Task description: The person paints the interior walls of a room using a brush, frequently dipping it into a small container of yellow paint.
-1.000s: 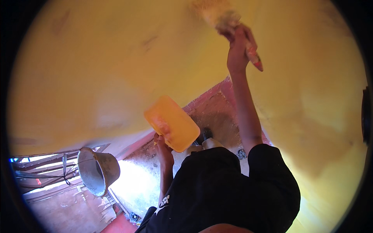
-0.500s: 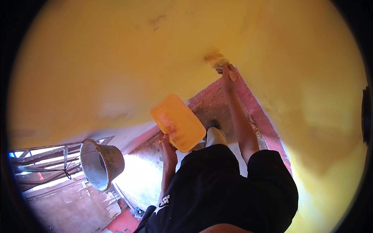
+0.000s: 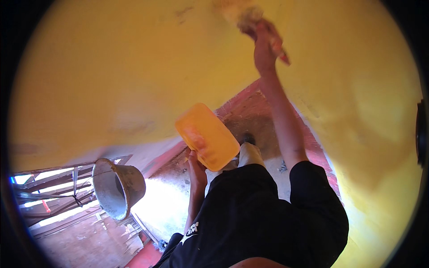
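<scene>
A grey, round, tapered bucket (image 3: 135, 184) is located at the left, mouth facing left. Dark brown wooden slats (image 3: 58, 179) extend left of it, crossed by thin grey cords (image 3: 41, 195). Near left: worn reddish-brown flat panel (image 3: 82, 239).

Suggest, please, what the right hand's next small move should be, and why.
Perhaps sweep the brush left, over the dark smudge on the yellow wall: the right hand grips the brush with its bristles toward that side, and the left hand holds the orange container apart from it.
</scene>
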